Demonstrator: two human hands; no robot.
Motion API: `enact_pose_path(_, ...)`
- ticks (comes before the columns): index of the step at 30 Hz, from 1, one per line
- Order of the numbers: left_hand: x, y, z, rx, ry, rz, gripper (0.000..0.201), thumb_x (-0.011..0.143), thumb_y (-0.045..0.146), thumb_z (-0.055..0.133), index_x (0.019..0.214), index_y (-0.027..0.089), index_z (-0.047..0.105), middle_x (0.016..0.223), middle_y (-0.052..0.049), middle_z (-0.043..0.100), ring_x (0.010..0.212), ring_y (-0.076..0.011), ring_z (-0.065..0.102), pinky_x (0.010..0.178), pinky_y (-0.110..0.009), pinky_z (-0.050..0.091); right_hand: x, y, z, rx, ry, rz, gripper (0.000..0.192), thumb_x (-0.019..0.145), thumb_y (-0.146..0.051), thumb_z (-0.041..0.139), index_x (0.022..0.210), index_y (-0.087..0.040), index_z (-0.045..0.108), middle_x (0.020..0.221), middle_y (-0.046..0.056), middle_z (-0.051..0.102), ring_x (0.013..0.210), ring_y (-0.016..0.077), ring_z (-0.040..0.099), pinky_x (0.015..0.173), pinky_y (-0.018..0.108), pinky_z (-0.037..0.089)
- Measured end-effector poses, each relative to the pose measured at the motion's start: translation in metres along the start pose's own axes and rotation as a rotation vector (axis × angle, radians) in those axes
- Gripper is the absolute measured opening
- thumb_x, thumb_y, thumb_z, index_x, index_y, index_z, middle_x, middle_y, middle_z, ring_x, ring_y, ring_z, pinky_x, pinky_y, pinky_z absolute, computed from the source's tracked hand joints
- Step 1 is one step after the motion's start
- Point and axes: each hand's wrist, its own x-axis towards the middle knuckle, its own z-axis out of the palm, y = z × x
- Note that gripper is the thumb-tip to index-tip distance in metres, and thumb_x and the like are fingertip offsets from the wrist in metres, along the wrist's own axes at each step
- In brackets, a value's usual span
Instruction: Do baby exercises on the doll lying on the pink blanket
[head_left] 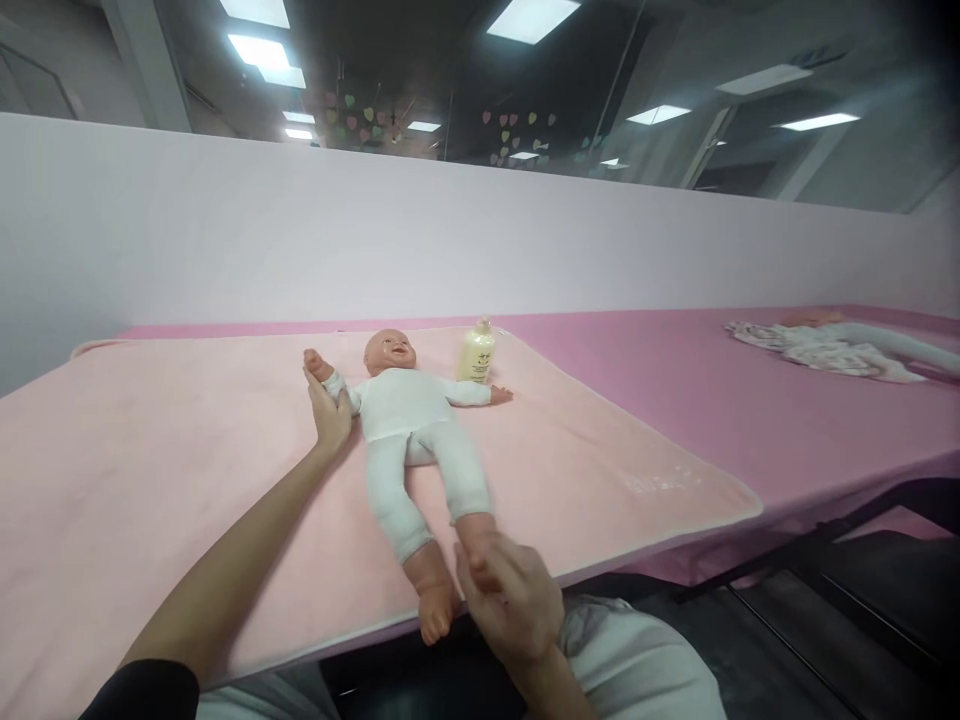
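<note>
A baby doll [409, 410] in a white cloth suit lies on its back on a pink blanket [225, 430], head toward the wall and feet at the near edge. My left hand [330, 408] is closed around the doll's raised forearm, on the left of the picture. At the other end, my right hand [517, 595] wraps its fingers about the doll's foot on the right side; most of that foot is hidden behind them. The doll's other bare foot [436, 608] juts over the table edge. Beside its outstretched arm stands a pale yellow pump bottle [476, 352].
The blanket covers the left part of a pink-topped table [637, 370]. Farther right lie a crumpled patterned cloth [825, 352] and a white-clothed limb [911, 348], seemingly another doll's. A low white wall [450, 240] with glass above runs behind. Dark chairs [892, 580] stand at lower right.
</note>
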Motion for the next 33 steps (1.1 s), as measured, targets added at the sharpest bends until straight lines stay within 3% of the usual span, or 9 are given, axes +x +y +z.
enact_pose_path(3, -0.001, 0.001, 0.0, 0.074, -0.041, 0.055, 0.079, 0.08, 0.015, 0.046, 0.148, 0.01, 0.006, 0.14, -0.018, 0.026, 0.131, -0.0281, 0.026, 0.11, -0.041, 0.024, 0.013, 0.01, 0.009, 0.006, -0.041, -0.202, 0.031, 0.075, -0.019, 0.068, 0.102, -0.017, 0.053, 0.081, 0.005, 0.063, 0.063, 0.0135, 0.058, 0.051, 0.024, 0.048)
enact_pose_path(6, -0.004, 0.011, 0.001, 0.142, -0.262, 0.285, 0.064, 0.08, 0.01, 0.04, 0.143, 0.014, 0.03, 0.132, -0.015, 0.039, 0.122, -0.0257, 0.036, 0.105, -0.041, 0.031, 0.042, 0.027, 0.047, 0.065, 0.116, 0.05, 0.032, 0.076, -0.016, 0.064, 0.105, -0.015, 0.049, 0.082, 0.007, 0.06, 0.074, 0.0163, 0.059, 0.06, 0.026, 0.05)
enact_pose_path(8, -0.008, 0.018, 0.0, 0.175, -0.396, 0.418, 0.055, 0.082, 0.009, 0.037, 0.135, 0.018, 0.044, 0.128, -0.012, 0.046, 0.118, -0.0242, 0.041, 0.103, -0.041, 0.032, 0.058, 0.04, 0.08, 0.121, -0.042, 0.273, 0.015, 0.081, -0.018, 0.056, 0.095, -0.016, 0.051, 0.082, 0.005, 0.058, 0.075, 0.0156, 0.057, 0.065, 0.027, 0.049)
enact_pose_path(11, -0.011, 0.022, -0.001, 0.179, -0.424, 0.45, 0.055, 0.082, 0.007, 0.035, 0.134, 0.021, 0.045, 0.128, -0.009, 0.047, 0.117, -0.0227, 0.041, 0.102, -0.04, 0.032, 0.068, 0.047, 0.113, 0.134, -0.275, 0.313, 0.009, 0.083, -0.022, 0.05, 0.088, -0.015, 0.054, 0.082, 0.004, 0.055, 0.067, 0.0134, 0.055, 0.057, 0.024, 0.045)
enact_pose_path(14, -0.008, 0.015, -0.002, 0.111, -0.331, 0.307, 0.064, 0.081, 0.008, 0.037, 0.144, 0.018, 0.028, 0.129, -0.01, 0.047, 0.117, -0.0229, 0.042, 0.101, -0.039, 0.034, 0.064, 0.031, 0.101, 0.169, -0.234, 0.294, 0.018, 0.085, -0.02, 0.049, 0.102, -0.015, 0.054, 0.088, 0.005, 0.055, 0.073, 0.0131, 0.056, 0.06, 0.023, 0.046)
enact_pose_path(22, 0.002, -0.009, 0.001, -0.064, -0.009, -0.169, 0.084, 0.088, 0.029, 0.048, 0.147, 0.011, -0.008, 0.149, -0.015, 0.017, 0.131, -0.0253, 0.03, 0.108, -0.038, 0.027, 0.01, -0.021, -0.01, 0.049, -0.265, 0.408, 0.015, 0.088, -0.023, 0.05, 0.101, -0.016, 0.054, 0.089, 0.004, 0.056, 0.078, 0.0114, 0.056, 0.063, 0.02, 0.046)
enact_pose_path(25, -0.001, -0.002, 0.0, 0.015, -0.139, 0.02, 0.074, 0.086, 0.023, 0.048, 0.148, 0.014, 0.009, 0.138, -0.013, 0.038, 0.122, -0.0254, 0.039, 0.103, -0.04, 0.032, 0.031, -0.005, -0.002, 0.086, -0.159, 0.514, 0.021, 0.084, -0.026, 0.056, 0.103, -0.016, 0.054, 0.09, 0.004, 0.056, 0.079, 0.0121, 0.056, 0.068, 0.021, 0.046)
enact_pose_path(28, -0.005, 0.01, -0.002, 0.073, -0.37, 0.304, 0.056, 0.084, 0.014, 0.043, 0.139, 0.022, 0.04, 0.126, -0.007, 0.05, 0.114, -0.0225, 0.044, 0.1, -0.037, 0.035, 0.064, 0.019, 0.037, 0.228, -0.083, 0.629, 0.027, 0.08, -0.03, 0.059, 0.104, -0.018, 0.055, 0.093, 0.004, 0.057, 0.082, 0.0137, 0.056, 0.073, 0.024, 0.046)
enact_pose_path(33, -0.006, 0.015, -0.004, 0.027, -0.333, 0.292, 0.05, 0.083, 0.013, 0.046, 0.132, 0.024, 0.049, 0.124, -0.004, 0.053, 0.113, -0.0203, 0.046, 0.099, -0.034, 0.036, 0.067, 0.032, 0.075, 0.377, -0.345, 0.759, 0.017, 0.076, -0.029, 0.054, 0.086, -0.016, 0.053, 0.087, 0.004, 0.054, 0.078, 0.0154, 0.055, 0.067, 0.027, 0.044)
